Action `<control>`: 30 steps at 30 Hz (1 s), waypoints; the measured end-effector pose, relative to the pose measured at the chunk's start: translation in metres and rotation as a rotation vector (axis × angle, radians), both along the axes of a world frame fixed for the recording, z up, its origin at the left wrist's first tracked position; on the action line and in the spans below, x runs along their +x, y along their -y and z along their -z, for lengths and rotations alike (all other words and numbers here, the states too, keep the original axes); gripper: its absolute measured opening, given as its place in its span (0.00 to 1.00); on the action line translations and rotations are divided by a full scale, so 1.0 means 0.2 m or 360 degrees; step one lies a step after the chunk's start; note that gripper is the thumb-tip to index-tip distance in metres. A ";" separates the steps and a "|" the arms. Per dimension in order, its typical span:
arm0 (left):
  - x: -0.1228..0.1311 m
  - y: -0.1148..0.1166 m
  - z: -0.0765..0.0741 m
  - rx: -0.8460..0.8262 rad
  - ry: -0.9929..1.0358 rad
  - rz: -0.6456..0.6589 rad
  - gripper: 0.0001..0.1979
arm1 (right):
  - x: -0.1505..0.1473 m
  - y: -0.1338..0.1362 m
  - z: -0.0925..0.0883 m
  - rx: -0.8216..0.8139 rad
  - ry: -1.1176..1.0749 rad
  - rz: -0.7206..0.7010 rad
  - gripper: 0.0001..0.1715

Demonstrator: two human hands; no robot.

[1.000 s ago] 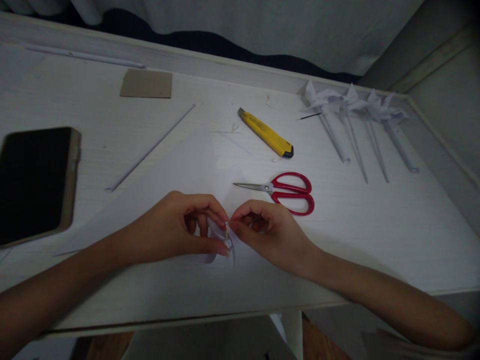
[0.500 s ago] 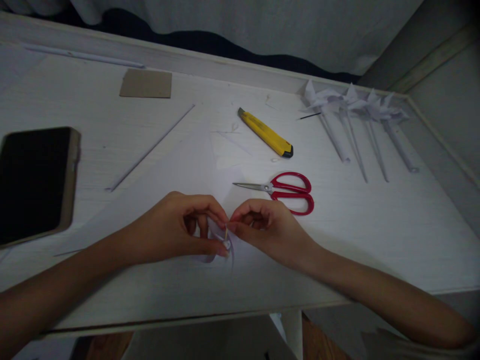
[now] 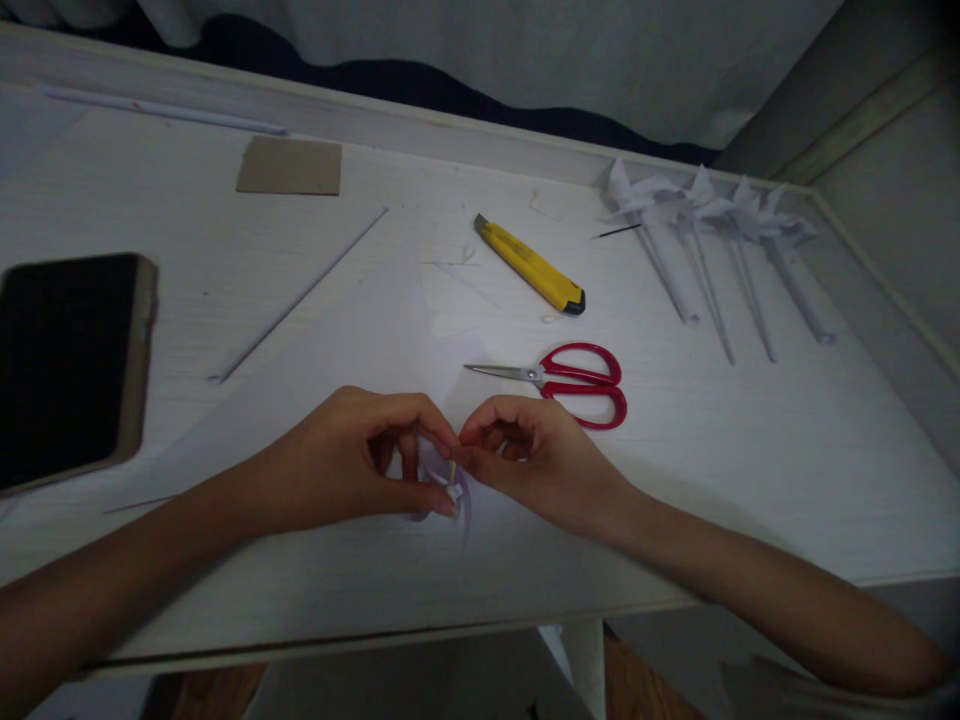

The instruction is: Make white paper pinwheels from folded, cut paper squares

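Close together near the table's front edge, both hands work on a small folded white paper piece (image 3: pixel 456 492). My left hand (image 3: pixel 375 455) grips it, thumb at its lower end and index finger at the top of a thin pale stick (image 3: pixel 452 472) that stands out of it. My right hand (image 3: pixel 529 448) pinches the top of that stick between thumb and index finger. Part of the folded paper is hidden behind my left fingers. Red-handled scissors (image 3: pixel 581 378) lie just beyond my right hand, blades pointing left.
A white paper sheet (image 3: pixel 352 340) lies under and beyond my hands. Around it are a yellow cutter (image 3: pixel 529 264), a rolled paper stick (image 3: pixel 300 295), brown cardboard (image 3: pixel 289 166) and a dark phone (image 3: pixel 67 360). Several paper pinwheels (image 3: pixel 705 205) lie at the back right.
The hands stay nearly in place. The small paper piece between them has shifted and turned very slightly.
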State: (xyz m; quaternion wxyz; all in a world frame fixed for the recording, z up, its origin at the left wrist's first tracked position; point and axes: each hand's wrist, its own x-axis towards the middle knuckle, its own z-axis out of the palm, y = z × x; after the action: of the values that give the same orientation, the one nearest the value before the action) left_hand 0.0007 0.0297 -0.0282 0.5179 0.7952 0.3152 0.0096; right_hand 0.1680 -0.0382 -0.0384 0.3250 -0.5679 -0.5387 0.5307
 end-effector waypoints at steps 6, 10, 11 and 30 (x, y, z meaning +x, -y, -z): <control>0.00 0.00 -0.01 0.0017 -0.0009 -0.0012 0.18 | 0.01 0.00 0.00 0.0029 0.0012 -0.0021 0.04; 0.01 0.00 -0.01 -0.0022 0.0009 -0.0032 0.17 | 0.01 0.00 0.00 0.0039 0.0041 -0.0050 0.05; 0.01 0.00 -0.01 -0.0023 0.0015 -0.0037 0.17 | 0.01 0.00 0.01 0.0030 0.0042 -0.0056 0.05; 0.00 0.00 -0.01 -0.0084 0.0093 -0.0078 0.13 | 0.08 0.02 -0.13 0.0649 0.0626 -0.0390 0.06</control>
State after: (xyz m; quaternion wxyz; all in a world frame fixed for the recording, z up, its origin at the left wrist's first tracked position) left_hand 0.0016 0.0290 -0.0266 0.5473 0.7727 0.3193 0.0371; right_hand 0.1830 -0.0426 -0.0116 0.2554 -0.5136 -0.7511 0.3267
